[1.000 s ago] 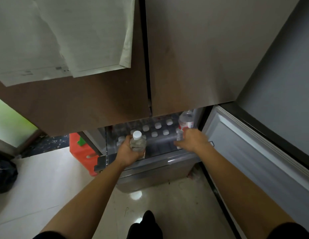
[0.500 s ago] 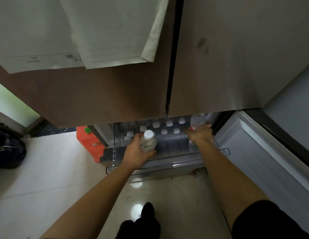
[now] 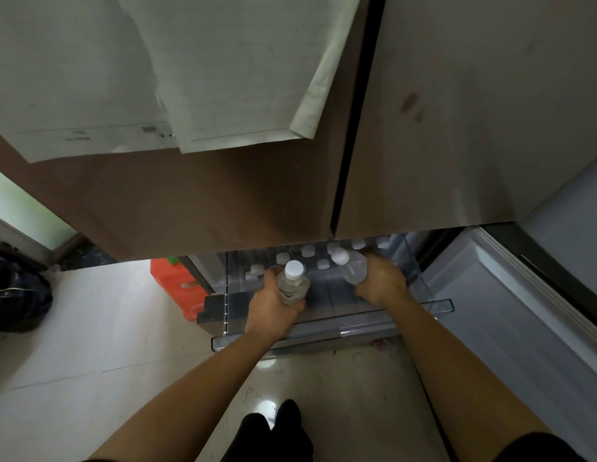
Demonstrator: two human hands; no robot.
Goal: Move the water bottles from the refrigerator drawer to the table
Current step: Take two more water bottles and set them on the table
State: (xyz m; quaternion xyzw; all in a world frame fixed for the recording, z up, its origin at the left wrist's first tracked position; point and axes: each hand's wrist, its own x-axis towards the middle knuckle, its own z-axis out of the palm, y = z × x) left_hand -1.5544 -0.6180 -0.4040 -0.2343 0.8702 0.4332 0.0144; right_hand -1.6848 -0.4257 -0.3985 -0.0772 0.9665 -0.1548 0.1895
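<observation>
Water bottles (image 3: pixel 292 285) now fill both hands: the left hand (image 3: pixel 274 305) curls round one, upright, over the front of the pulled-out drawer (image 3: pixel 323 335). The right hand (image 3: pixel 378 281), only reaching into the back right corner half a second ago, now grips a second bottle (image 3: pixel 352 268), tilted and lifted out of the row. Two bottles look ready to carry to the table, which is out of view, while farther back roughly eight white caps (image 3: pixel 307 251) mark bottles left in the drawer.
</observation>
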